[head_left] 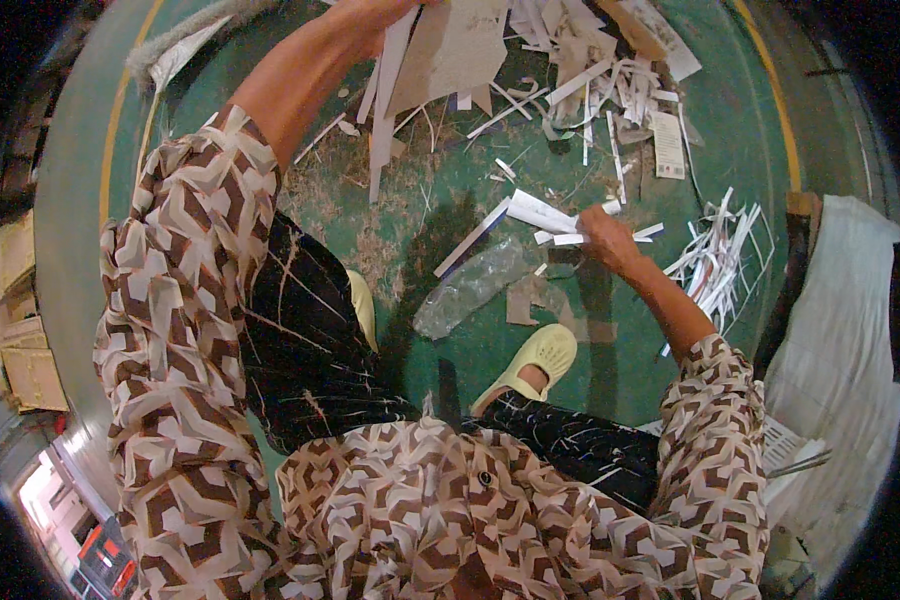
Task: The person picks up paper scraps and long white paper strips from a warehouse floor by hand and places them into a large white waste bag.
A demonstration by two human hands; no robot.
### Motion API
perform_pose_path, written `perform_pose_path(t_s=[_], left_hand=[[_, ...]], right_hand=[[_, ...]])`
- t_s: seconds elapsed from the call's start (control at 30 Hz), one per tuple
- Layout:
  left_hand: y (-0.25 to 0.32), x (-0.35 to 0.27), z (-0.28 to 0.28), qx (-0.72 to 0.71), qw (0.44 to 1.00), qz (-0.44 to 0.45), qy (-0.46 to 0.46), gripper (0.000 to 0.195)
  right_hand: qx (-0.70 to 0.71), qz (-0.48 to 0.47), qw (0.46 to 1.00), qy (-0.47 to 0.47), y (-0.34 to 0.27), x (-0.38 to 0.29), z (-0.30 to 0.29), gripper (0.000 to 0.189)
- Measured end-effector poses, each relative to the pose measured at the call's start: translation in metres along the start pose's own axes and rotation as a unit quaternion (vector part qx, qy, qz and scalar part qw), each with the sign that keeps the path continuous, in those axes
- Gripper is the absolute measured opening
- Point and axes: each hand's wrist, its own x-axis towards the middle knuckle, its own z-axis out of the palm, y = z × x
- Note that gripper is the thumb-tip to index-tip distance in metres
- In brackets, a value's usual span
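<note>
My right hand [607, 234] is closed around a small bunch of white paper strips [544, 214], held above the green floor. My left arm stretches to the top edge, where my left hand [409, 6] is mostly cut off. It lies by a large piece of cardboard [450, 56], and its grip cannot be made out. Long pale strips [382, 120] hang or lie beside that piece. Below the right hand's strips are a crumpled clear plastic bottle or wrapper [469, 289] and a torn cardboard scrap [525, 300].
A heap of paper and cardboard scraps [592, 67] spreads at the top right. A bundle of white strips [720, 262] lies right of my right arm. Dust and debris [375, 247] cover the floor. A white cloth or sack [832, 322] hangs at far right. A broom-like fluffy tool [172, 52] lies top left.
</note>
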Motion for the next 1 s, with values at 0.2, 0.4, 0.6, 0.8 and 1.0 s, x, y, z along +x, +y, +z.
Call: perform_pose_path(t_s=[0.2,0.4,0.6,0.8,1.0], left_hand=[[0.005,-0.009,0.002,-0.009,0.999,-0.029,-0.023,0.036],[-0.006,0.011,-0.003,0.008,1.0,-0.001,0.0,0.037],[-0.008,0.015,0.002,0.016,1.0,0.006,-0.022,0.039],[-0.008,0.01,-0.001,0.033,0.999,-0.012,-0.01,0.039],[0.002,0.011,-0.004,0.064,0.998,0.011,-0.002,0.039]], right_hand=[[0.03,0.041,0.998,0.043,0.002,0.007,-0.005,0.025],[0.029,0.029,0.997,0.058,0.011,0.014,0.004,0.031],[-0.014,-0.063,0.983,0.173,0.023,0.016,0.021,0.027],[0.043,0.066,0.994,0.078,-0.006,0.015,0.009,0.026],[0.087,0.026,0.995,0.037,0.018,0.02,-0.004,0.025]])
